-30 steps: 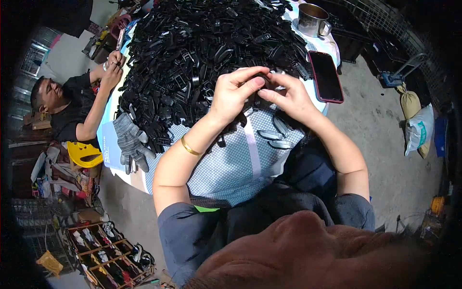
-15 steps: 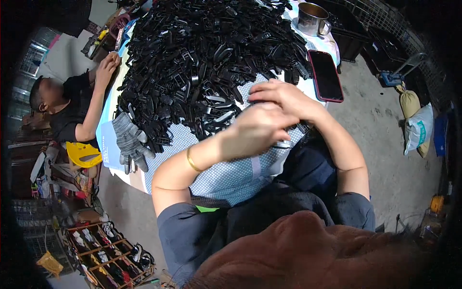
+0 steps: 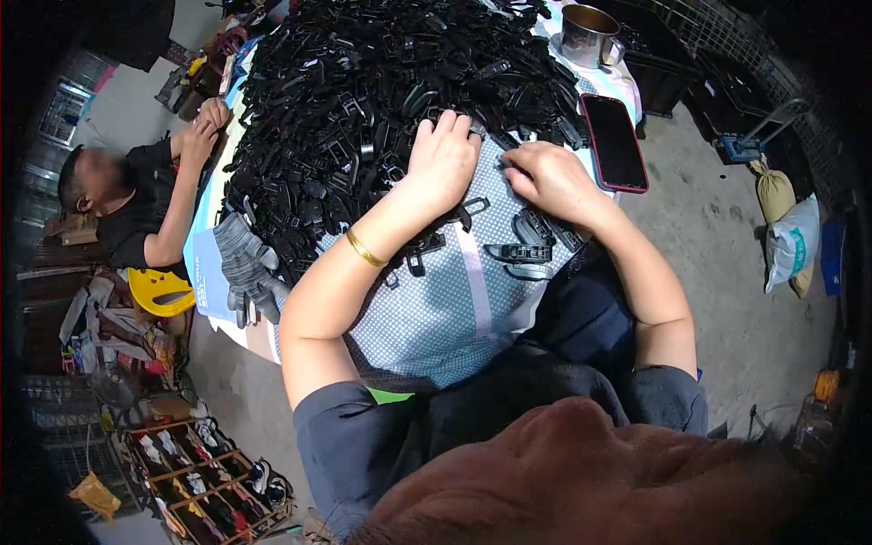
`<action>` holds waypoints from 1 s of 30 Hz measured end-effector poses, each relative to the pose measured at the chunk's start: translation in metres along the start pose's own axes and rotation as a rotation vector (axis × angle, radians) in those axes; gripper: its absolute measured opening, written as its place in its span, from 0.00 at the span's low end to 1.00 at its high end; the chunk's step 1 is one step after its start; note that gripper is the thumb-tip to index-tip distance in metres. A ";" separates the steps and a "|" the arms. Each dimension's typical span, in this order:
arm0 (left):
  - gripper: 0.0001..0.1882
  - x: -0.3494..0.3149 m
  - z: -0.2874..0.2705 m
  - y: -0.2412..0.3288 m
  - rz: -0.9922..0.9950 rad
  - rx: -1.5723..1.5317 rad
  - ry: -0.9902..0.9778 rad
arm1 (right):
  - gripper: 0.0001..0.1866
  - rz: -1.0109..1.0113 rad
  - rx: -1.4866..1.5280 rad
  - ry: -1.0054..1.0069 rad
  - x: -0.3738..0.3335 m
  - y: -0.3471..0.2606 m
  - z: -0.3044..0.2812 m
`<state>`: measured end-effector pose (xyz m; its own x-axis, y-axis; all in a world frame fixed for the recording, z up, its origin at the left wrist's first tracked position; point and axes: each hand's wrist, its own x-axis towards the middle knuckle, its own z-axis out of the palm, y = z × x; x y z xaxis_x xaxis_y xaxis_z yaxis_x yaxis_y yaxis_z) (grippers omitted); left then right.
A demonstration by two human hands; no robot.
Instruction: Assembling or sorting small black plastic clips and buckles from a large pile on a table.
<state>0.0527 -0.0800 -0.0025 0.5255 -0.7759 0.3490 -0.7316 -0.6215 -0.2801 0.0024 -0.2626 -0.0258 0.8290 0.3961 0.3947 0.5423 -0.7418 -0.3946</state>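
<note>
A large heap of black plastic clip-like parts [image 3: 318, 118] covers most of the table. My left hand [image 3: 443, 165], a gold bangle on its wrist, lies palm down on the heap's near edge with fingers stretched out among the parts. To its right, my right hand [image 3: 550, 183] is curled, with a small black plastic part [image 3: 502, 162] showing at its fingertips. Just below that hand, several black clips [image 3: 531, 238] lie grouped on the dotted cloth [image 3: 409, 313]. A single loose black clip [image 3: 470, 211] rests below my left hand.
A red-edged phone [image 3: 617, 143] and a metal mug [image 3: 589, 38] sit on the table's right side. Grey gloves [image 3: 245, 268] lie at the left edge. Another person [image 3: 132, 204] sits at the left, hands at the table edge. Sacks [image 3: 788, 236] stand on the floor at right.
My left hand has swung from beside my right hand up and left onto the heap. My right hand has shifted slightly; the grouped clips now show. The other person's hands have moved together.
</note>
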 end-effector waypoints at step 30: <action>0.19 -0.008 -0.016 0.007 -0.557 -1.284 0.063 | 0.09 0.045 0.301 0.347 0.007 -0.004 0.014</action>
<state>0.0362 -0.0766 0.0071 0.8794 -0.4362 0.1906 -0.3356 -0.2840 0.8982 0.0073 -0.2491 -0.0331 0.7859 0.1247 0.6056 0.5648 -0.5433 -0.6211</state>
